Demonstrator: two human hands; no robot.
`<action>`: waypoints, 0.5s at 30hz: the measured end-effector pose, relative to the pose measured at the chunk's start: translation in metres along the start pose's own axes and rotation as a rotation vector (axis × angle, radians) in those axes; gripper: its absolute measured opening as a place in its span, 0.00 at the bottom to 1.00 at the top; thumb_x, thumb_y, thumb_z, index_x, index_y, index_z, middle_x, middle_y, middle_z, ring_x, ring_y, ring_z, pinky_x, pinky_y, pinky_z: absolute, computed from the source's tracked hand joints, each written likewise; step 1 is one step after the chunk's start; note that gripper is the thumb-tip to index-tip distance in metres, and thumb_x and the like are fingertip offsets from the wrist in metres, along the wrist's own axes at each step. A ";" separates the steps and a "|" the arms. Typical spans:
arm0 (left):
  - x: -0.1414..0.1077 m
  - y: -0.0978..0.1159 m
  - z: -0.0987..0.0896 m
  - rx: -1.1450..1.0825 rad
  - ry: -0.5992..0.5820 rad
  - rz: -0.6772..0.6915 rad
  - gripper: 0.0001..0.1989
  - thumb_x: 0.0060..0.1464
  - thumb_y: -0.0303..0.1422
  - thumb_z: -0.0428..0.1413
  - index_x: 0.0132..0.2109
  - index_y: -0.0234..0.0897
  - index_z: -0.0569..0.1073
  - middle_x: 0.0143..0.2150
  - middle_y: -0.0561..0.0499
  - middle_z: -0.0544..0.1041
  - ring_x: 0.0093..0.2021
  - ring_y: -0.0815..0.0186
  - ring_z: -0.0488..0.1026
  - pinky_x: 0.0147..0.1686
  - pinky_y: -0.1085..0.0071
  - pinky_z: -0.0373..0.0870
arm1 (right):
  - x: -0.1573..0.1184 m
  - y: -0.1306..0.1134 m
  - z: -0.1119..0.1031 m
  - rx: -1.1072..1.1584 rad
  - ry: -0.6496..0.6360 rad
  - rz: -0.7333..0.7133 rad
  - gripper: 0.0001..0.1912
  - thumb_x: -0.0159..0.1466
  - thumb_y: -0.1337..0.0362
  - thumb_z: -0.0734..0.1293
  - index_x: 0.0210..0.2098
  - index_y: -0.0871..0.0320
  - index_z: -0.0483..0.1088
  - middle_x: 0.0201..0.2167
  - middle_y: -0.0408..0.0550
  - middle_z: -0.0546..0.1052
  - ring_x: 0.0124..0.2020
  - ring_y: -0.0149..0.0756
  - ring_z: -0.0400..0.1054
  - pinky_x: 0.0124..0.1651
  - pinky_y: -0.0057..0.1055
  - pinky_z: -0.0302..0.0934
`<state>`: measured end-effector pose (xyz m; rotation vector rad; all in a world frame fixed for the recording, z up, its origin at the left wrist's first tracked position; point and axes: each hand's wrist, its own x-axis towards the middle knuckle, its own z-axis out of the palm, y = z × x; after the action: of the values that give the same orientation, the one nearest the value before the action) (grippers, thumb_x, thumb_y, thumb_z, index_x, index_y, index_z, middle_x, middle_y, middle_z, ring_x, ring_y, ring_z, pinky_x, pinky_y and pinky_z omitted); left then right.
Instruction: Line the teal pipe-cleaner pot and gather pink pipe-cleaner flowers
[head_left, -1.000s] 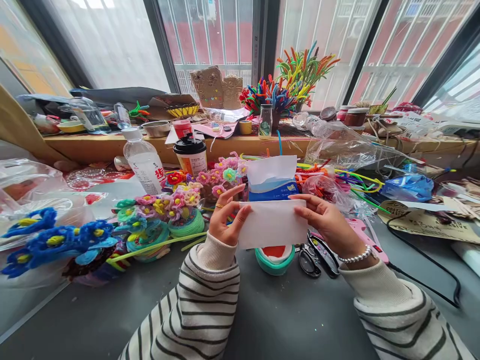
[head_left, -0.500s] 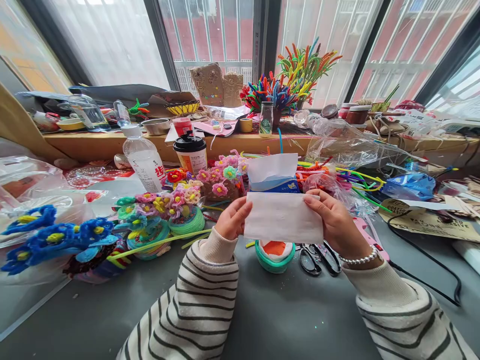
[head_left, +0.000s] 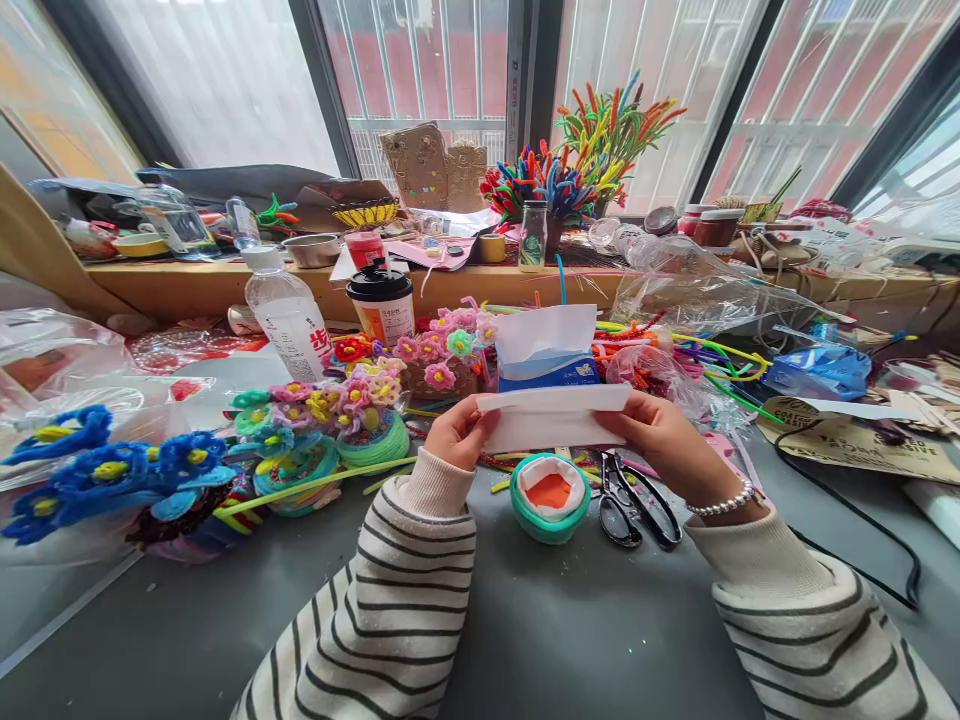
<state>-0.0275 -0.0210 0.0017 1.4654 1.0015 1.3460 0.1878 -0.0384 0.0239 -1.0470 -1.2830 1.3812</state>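
— Grip first: what are the person's 2 hands doing?
— Left hand (head_left: 456, 432) and right hand (head_left: 660, 440) are each clamped on an end of a white tissue (head_left: 547, 430), held level between them, a strip folded along its top.
— Where is that tissue?
— Above the worktop (head_left: 540, 640), about midway between its left and right edges, in front of a blue tissue pack (head_left: 546, 374).
— And nearer the front edge?
— A green bowl (head_left: 551, 531) with white lining (head_left: 578, 487) and an orange patch (head_left: 547, 490) inside. Just right of it lies 1 pair of scissors (head_left: 634, 498), handles toward the front edge.
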 end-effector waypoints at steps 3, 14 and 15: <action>0.000 0.001 -0.002 0.076 -0.011 0.050 0.06 0.42 0.28 0.49 0.29 0.34 0.71 0.28 0.52 0.72 0.27 0.71 0.65 0.26 0.77 0.61 | -0.002 -0.002 0.002 -0.019 0.032 -0.006 0.02 0.50 0.67 0.65 0.25 0.58 0.67 0.22 0.37 0.69 0.23 0.21 0.61 0.25 0.17 0.57; -0.005 0.005 0.003 0.290 0.083 0.145 0.10 0.42 0.26 0.43 0.25 0.35 0.70 0.24 0.54 0.71 0.20 0.73 0.59 0.22 0.76 0.56 | -0.001 -0.001 0.008 0.129 0.001 0.101 0.16 0.53 0.53 0.61 0.36 0.58 0.64 0.26 0.44 0.73 0.26 0.32 0.69 0.31 0.30 0.65; -0.005 0.006 0.003 0.291 0.083 0.146 0.11 0.42 0.26 0.43 0.25 0.35 0.70 0.24 0.53 0.71 0.20 0.73 0.59 0.22 0.76 0.56 | 0.000 0.000 0.008 0.086 0.016 0.099 0.17 0.52 0.55 0.64 0.37 0.58 0.64 0.26 0.44 0.73 0.25 0.31 0.69 0.31 0.28 0.64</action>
<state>-0.0248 -0.0282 0.0058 1.7390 1.2032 1.4188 0.1799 -0.0396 0.0245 -1.0720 -1.1628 1.4864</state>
